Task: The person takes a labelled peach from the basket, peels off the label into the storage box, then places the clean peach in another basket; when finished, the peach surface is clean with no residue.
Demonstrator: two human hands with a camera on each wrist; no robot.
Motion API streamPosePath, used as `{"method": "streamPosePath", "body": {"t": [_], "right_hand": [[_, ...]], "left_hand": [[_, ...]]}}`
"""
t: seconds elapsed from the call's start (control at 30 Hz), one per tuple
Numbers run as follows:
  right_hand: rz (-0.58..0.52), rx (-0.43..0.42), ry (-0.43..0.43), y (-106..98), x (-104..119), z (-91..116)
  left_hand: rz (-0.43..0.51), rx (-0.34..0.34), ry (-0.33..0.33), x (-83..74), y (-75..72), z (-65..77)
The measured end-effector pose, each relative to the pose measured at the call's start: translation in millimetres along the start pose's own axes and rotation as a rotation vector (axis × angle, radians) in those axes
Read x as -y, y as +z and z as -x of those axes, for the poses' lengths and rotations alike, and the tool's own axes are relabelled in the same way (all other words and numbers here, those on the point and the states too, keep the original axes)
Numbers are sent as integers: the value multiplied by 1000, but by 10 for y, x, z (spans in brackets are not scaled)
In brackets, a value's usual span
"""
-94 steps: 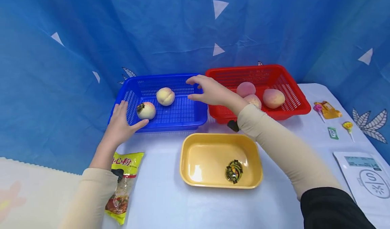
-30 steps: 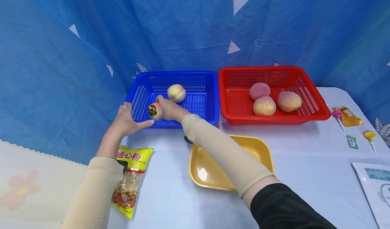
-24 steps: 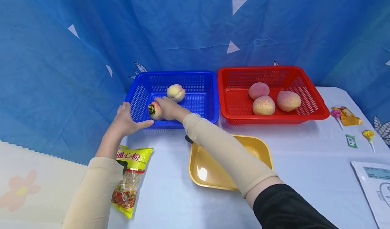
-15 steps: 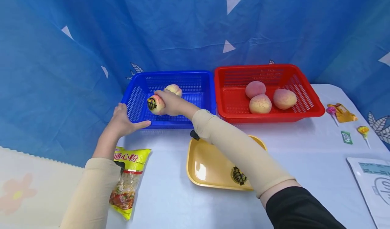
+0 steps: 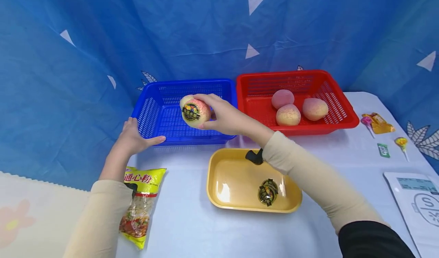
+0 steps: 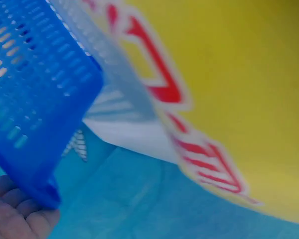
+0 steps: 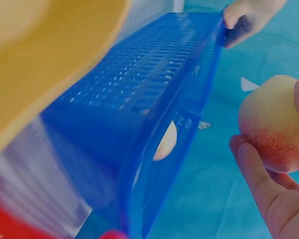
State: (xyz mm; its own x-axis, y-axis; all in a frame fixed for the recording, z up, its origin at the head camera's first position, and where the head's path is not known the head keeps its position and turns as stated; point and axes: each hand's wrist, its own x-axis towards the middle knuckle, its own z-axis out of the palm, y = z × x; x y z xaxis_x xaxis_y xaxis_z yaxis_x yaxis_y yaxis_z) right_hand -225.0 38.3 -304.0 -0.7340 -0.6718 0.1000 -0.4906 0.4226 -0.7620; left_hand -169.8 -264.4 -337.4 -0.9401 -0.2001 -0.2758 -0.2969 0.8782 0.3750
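My right hand (image 5: pixel 226 117) holds a peach (image 5: pixel 198 115) with a black round sticker, raised over the blue basket (image 5: pixel 186 140). In the right wrist view, fingers and thumb are around the blushed peach (image 7: pixel 274 119). A second peach (image 5: pixel 184 99) lies in the basket, mostly hidden behind the held one. My left hand (image 5: pixel 132 136) grips the basket's near left corner, its thumb along the front rim. The left wrist view shows curled fingers (image 6: pixel 15 214) at the basket's corner.
A red basket (image 5: pixel 308 130) with three peaches stands to the right. In front is a yellow tray (image 5: pixel 236 174) with black stickers in it. A yellow pasta bag (image 5: pixel 142 202) lies under my left wrist. Lollipops, wrapped sweets and a white scale (image 5: pixel 415 204) are at right.
My right hand has reached into the blue basket, taken hold of the stickered peach, and lifted it up and to the right. The left hand has stayed on the basket's corner.
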Motion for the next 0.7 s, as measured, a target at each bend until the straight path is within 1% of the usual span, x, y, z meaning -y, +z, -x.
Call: {"method": "streamPosePath", "body": {"t": [0.07,0.13,0.23,0.33,0.43,0.57,0.63,0.7], "right_hand": [[-31,-28,-2,-69,-36,159],[-54,-55,-4,-126,-71,315],[-83,-95,-11,-178,-131,524],[-99,-133,-12,-195,-203,700],[-78,-170,-15,-198,-261,834],[-31,-207,-43,-202,-296,959],[-15,-218,-58,-204,-306,1004],[-12,-223,-66,-205,-310,1045]], "left_hand": [[7,-24,21,-38,-2,38],[13,-55,53,-110,-2,97],[18,-116,141,-299,17,209],[56,-177,269,-576,85,346],[139,-228,427,-886,188,515],[224,-260,640,-1263,333,726],[245,-268,718,-1401,405,790],[265,-269,762,-1494,469,827]]}}
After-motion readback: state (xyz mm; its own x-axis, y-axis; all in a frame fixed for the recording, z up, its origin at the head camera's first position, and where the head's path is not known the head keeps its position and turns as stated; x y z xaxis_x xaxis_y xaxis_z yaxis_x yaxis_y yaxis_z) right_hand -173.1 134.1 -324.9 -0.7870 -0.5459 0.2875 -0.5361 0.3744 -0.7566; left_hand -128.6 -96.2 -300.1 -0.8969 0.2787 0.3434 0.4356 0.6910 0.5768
